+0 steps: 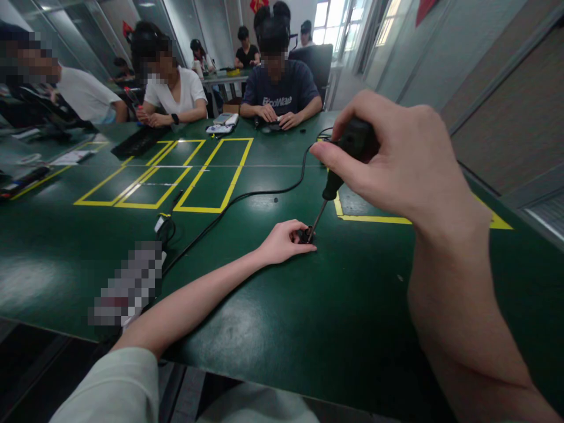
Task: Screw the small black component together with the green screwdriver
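On the green tabletop a yellow tape grid marks out several rectangles, and everything here is easiest placed against it. The small black part sits on the tabletop to the right of the grid and nearer the person than it. The person's left hand lies flat beside the part on the grid's side, and its fingers are closed round the part and pin it to the surface. The right hand is raised above and to the right of the part, farther from the grid. Its fingers are wrapped tight about the black handle of a screwdriver. The shaft slants down and to the left, and its tip meets the part. A black cable curves along the grid's right edge and runs down past its near corner. A small white plug lies just below that near edge. Beyond the grid, on the far side of the tabletop, a person in a dark shirt and a person in a white shirt sit with their own hands on small items.
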`<act>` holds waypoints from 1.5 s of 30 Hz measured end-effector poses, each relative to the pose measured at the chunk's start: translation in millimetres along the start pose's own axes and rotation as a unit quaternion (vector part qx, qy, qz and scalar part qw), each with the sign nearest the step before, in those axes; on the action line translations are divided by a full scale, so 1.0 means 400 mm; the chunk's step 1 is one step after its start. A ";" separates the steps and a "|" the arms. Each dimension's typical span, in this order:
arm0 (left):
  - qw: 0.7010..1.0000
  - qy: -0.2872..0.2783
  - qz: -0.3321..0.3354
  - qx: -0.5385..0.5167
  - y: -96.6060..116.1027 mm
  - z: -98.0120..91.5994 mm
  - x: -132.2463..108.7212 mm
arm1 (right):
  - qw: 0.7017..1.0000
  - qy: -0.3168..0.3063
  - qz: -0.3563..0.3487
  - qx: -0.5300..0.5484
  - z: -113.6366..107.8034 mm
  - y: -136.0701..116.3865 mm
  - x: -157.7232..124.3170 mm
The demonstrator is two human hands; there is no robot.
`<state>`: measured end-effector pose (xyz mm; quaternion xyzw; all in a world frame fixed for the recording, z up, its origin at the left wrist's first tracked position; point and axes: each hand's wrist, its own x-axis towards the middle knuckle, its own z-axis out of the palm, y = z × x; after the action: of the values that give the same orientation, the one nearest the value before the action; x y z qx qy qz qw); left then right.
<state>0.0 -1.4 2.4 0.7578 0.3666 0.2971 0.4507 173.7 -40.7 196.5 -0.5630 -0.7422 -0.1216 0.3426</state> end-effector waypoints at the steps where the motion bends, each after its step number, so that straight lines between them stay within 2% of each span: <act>1: 1.000 -0.001 -0.001 0.000 0.000 -0.001 0.000 | 1.000 -0.005 0.004 -0.002 0.000 0.000 0.000; 5: 1.000 -0.001 0.004 -0.009 0.001 -0.002 0.000 | 0.999 -0.031 -0.003 0.042 -0.003 -0.004 -0.004; 8: 1.000 0.003 0.008 -0.011 0.002 -0.001 0.000 | 0.998 -0.023 -0.022 0.052 -0.005 -0.006 -0.004; 13: 1.000 -0.002 0.003 -0.006 0.006 -0.002 0.000 | 0.999 -0.017 0.005 0.027 -0.007 -0.004 -0.001; 18: 1.000 -0.003 0.001 -0.002 0.005 -0.001 0.001 | 0.997 -0.026 -0.012 0.070 -0.005 -0.002 -0.004; 23: 1.000 0.002 0.005 -0.003 0.006 0.000 0.002 | 0.999 -0.021 0.003 0.024 0.001 -0.007 -0.004; 29: 1.000 0.002 0.009 0.001 0.003 0.002 0.002 | 1.000 0.004 -0.016 0.017 -0.006 -0.006 -0.004; 37: 1.000 0.002 0.008 -0.011 0.001 0.002 0.001 | 0.997 -0.011 0.026 -0.070 0.003 -0.001 -0.001; 42: 1.000 0.004 0.004 -0.010 0.001 0.002 0.001 | 1.000 -0.012 -0.003 -0.016 0.001 -0.002 -0.003; 45: 1.000 0.004 0.002 -0.008 0.002 0.001 0.001 | 0.999 -0.023 0.010 -0.040 0.003 -0.006 -0.002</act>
<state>0.7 -1.5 3.0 0.7540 0.3643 0.3040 0.4542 171.1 -41.4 195.6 -0.5861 -0.7390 -0.1350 0.3036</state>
